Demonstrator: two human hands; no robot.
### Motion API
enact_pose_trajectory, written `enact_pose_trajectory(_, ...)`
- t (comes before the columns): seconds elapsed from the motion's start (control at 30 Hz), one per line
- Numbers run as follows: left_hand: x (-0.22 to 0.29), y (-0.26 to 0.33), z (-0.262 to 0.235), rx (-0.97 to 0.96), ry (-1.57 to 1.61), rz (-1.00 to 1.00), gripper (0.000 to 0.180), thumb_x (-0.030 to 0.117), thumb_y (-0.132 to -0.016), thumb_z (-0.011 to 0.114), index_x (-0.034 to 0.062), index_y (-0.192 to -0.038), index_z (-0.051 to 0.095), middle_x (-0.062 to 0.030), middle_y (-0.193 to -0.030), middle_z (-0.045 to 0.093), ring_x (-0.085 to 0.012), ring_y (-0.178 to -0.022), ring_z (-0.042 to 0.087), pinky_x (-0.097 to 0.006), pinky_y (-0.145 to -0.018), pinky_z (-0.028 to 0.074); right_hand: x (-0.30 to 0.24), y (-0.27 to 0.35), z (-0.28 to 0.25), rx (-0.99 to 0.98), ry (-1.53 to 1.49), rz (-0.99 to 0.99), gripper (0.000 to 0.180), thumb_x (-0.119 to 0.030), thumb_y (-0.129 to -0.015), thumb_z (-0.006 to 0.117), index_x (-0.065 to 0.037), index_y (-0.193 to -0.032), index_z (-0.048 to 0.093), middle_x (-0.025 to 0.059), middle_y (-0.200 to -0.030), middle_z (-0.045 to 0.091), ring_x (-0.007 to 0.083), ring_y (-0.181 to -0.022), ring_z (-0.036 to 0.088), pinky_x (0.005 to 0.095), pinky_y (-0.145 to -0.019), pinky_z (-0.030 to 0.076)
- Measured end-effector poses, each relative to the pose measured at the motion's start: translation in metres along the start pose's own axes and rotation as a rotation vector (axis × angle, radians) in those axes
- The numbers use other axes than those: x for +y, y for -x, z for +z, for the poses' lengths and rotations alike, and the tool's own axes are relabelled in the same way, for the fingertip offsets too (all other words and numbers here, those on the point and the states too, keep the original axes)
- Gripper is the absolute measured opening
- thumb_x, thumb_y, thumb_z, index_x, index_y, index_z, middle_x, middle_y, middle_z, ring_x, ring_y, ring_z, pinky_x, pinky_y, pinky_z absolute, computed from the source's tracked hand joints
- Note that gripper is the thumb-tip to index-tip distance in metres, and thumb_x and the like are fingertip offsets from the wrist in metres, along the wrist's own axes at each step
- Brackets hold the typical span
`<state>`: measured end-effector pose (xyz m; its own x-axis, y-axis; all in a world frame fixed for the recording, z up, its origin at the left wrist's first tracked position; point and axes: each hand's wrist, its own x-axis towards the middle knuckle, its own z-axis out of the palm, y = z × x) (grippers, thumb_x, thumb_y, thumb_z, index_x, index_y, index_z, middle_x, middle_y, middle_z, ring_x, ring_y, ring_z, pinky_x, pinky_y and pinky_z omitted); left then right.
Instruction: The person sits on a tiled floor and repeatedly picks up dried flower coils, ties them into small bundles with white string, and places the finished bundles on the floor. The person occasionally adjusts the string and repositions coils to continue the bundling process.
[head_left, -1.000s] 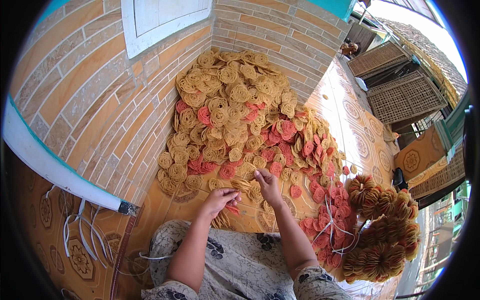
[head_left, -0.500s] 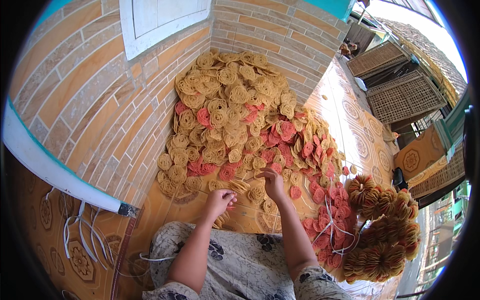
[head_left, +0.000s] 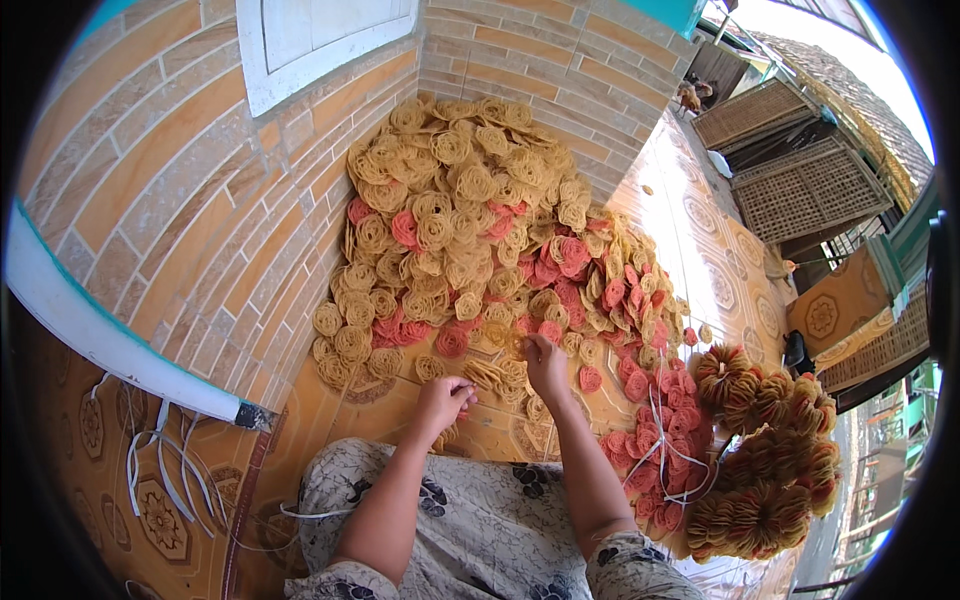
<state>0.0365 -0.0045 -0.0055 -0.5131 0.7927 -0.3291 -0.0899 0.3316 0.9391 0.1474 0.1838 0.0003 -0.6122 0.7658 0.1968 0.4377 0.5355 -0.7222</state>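
Observation:
A large heap of lacy, coiled round crackers, mostly tan (head_left: 475,185) with some pink ones (head_left: 570,255), lies on the floor before me. My right hand (head_left: 547,372) is at the heap's near edge, fingers closed on a thin yellow cracker (head_left: 516,343). My left hand (head_left: 442,403) is closed just left of it, lower down. A bit of pink shows at its fingers, but what it holds is too small to make out. Between the hands, a small cluster of tan crackers (head_left: 484,375) stands tilted on the tiles.
Bundled tan-and-red crackers (head_left: 765,500) and pink crackers (head_left: 650,445) crossed by white string (head_left: 660,430) lie to my right. White strips (head_left: 165,450) hang at the left. A brick-patterned wall (head_left: 230,170) borders the heap. Woven racks (head_left: 810,190) stand at the far right.
A yellow cracker now shows at my right fingertips, where the fingers were reaching out before. My left hand has hardly moved. The view has shifted slightly.

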Motion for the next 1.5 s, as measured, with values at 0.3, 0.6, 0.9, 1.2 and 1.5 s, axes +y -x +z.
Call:
enact_pose_trajectory(0.3, 0.006, 0.003, 0.0, -0.008, -0.015, -0.011, 0.02, 0.012, -0.092, 0.058, -0.004, -0.1, 0.065, -0.0054, -0.08, 0.067, -0.008, -0.063, 0.057, -0.025, -0.057, 0.054, 0.024, -0.006, 0.009, 0.021, 0.444, -0.341, 0.017, -0.011, -0.084, 0.054, 0.001, -0.089, 0.065, 0.0213, -0.076, 0.064, 0.0379, -0.075, 0.063, 0.0414, -0.068, 0.05)
enact_pose_trajectory(0.6, 0.005, 0.004, 0.0, 0.013, -0.049, 0.035, 0.02, 0.014, -0.092, 0.058, -0.0032, -0.1, 0.065, -0.0071, -0.079, 0.068, -0.0101, -0.062, 0.061, -0.026, -0.056, 0.053, -0.023, 0.003, -0.012, -0.151, -0.1, 0.026, 0.022, -0.022, -0.087, 0.061, -0.001, -0.091, 0.068, 0.0144, -0.072, 0.066, 0.0236, -0.066, 0.065, 0.0332, -0.062, 0.048)
enact_pose_trajectory(0.9, -0.009, -0.007, -0.006, 0.111, 0.008, 0.036, 0.017, 0.011, -0.093, 0.056, -0.0025, -0.098, 0.064, -0.0052, -0.078, 0.067, -0.0078, -0.063, 0.058, -0.024, -0.059, 0.054, 0.003, -0.007, 0.029, 0.037, 0.207, -0.283, 0.026, -0.026, -0.086, 0.061, -0.008, -0.104, 0.066, 0.0095, -0.099, 0.065, 0.0274, -0.089, 0.06, 0.0379, -0.083, 0.043)
enact_pose_trajectory(1.2, -0.003, -0.005, -0.007, 0.059, 0.011, -0.006, 0.017, 0.012, -0.093, 0.057, -0.0022, -0.098, 0.065, -0.0046, -0.079, 0.067, -0.0067, -0.063, 0.056, -0.024, -0.057, 0.052, 0.007, -0.01, 0.026, 0.097, 0.074, -0.141, 0.025, -0.023, -0.093, 0.055, 0.0, -0.088, 0.065, 0.0063, -0.064, 0.057, 0.0184, -0.058, 0.051, 0.0349, -0.059, 0.039)
enact_pose_trajectory(1.5, 0.0, -0.002, -0.004, 0.005, 0.0, 0.014, 0.019, 0.012, -0.093, 0.057, -0.0036, -0.099, 0.065, -0.0043, -0.078, 0.067, -0.0066, -0.063, 0.055, -0.023, -0.058, 0.051, -0.021, 0.002, 0.011, 0.031, -0.222, -0.096, 0.029, -0.023, -0.094, 0.057, 0.004, -0.088, 0.063, 0.0072, -0.064, 0.055, 0.0101, -0.062, 0.047, 0.0283, -0.058, 0.041)
